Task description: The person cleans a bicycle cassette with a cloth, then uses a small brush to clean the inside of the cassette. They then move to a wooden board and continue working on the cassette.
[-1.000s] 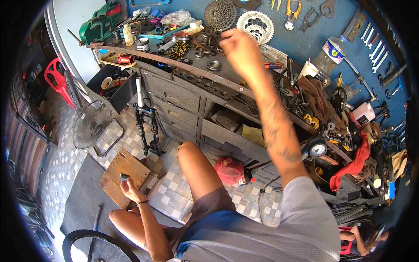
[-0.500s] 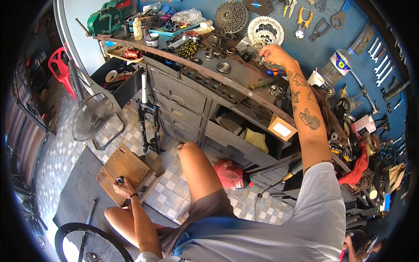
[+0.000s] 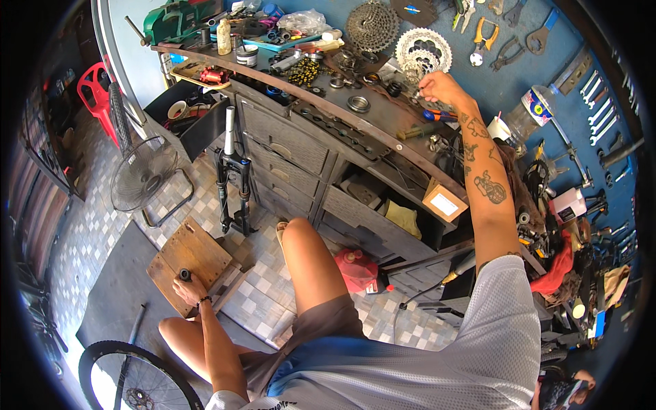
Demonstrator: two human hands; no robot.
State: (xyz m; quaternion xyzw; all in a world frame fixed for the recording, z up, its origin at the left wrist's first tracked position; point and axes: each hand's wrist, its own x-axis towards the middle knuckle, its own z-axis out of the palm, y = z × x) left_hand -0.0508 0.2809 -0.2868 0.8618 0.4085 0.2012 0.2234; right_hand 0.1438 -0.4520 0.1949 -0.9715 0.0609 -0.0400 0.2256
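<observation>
My left hand (image 3: 186, 292) is closed around a short black cylindrical part (image 3: 184, 275), whose round end faces up. It rests over the wooden stool (image 3: 198, 251) at the lower left. My right arm reaches far out over the workbench (image 3: 389, 123). There my right hand (image 3: 441, 89) has its fingers pinched together, just below a silver bicycle cassette (image 3: 424, 52); whatever lies between the fingertips is too small to make out. Next to that hand lies a tool with an orange and blue handle (image 3: 439, 116). A metal ring (image 3: 358, 104) lies nearer the bench edge.
A suspension fork (image 3: 234, 178) stands against the drawers. Left of it are a floor fan (image 3: 143, 174) and a red chair (image 3: 98, 96). A bicycle wheel (image 3: 137, 345) lies lower left. Pliers (image 3: 484, 41) and wrenches (image 3: 601, 113) hang on the blue wall. A red container (image 3: 357, 271) sits by the cabinet.
The whole view has shifted slightly. The black part in my left hand has tilted a little, showing less of its shiny end. My right hand stays at nearly the same spot over the bench.
</observation>
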